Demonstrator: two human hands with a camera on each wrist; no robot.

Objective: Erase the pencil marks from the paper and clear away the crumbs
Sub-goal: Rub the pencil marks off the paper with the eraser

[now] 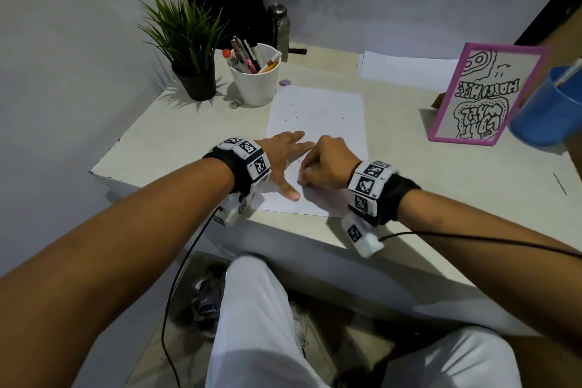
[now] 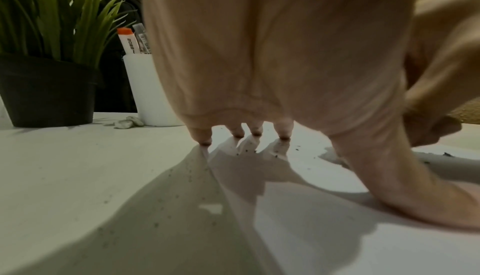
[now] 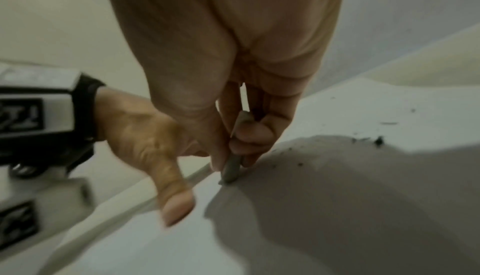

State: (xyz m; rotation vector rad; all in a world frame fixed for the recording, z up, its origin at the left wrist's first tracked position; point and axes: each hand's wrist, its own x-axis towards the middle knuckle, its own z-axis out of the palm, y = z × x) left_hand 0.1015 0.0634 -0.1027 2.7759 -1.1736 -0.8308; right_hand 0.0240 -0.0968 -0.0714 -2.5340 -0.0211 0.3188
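Observation:
A white sheet of paper [image 1: 318,116] lies on the desk [image 1: 157,142], dotted with dark eraser crumbs [image 1: 291,115]. My left hand [image 1: 285,156] lies flat on the sheet's near left part, fingers spread and straight, thumb pointing toward me. Its fingertips [image 2: 255,132] press the paper. My right hand [image 1: 326,164] is curled just right of it, pinching a small grey eraser [image 3: 231,169] between thumb and fingers, its tip on the paper [image 3: 337,207]. More crumbs [image 3: 378,141] lie beyond the eraser. In the head view the eraser is hidden by the fist.
A potted plant [image 1: 189,50] and a white pen cup [image 1: 255,79] stand at the back left, a metal bottle [image 1: 280,28] behind them. A pink-framed drawing [image 1: 485,94] and a blue cup [image 1: 548,107] stand at right. Spare paper [image 1: 406,69] lies at the back.

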